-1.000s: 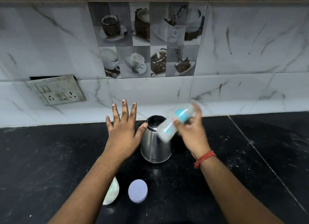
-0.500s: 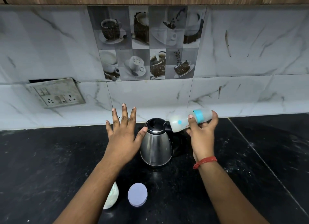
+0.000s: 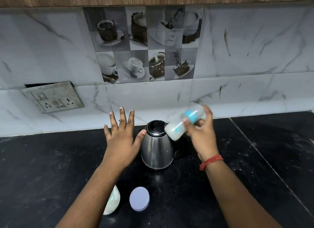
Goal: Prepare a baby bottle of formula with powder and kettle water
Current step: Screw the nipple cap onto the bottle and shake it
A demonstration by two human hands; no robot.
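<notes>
My right hand [image 3: 201, 134] grips the milky baby bottle [image 3: 184, 121], now tipped back down from level; I'm likely shaking it. My left hand [image 3: 121, 136] stays spread beside the kettle [image 3: 157, 146].

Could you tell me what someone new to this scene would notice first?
The blurred baby bottle, tilted in the right hand above the counter, draws the eye first. Just left of it stands the steel kettle, with the left hand spread open beside it. Nearer the camera, a round lilac lid lies on the black counter.
</notes>
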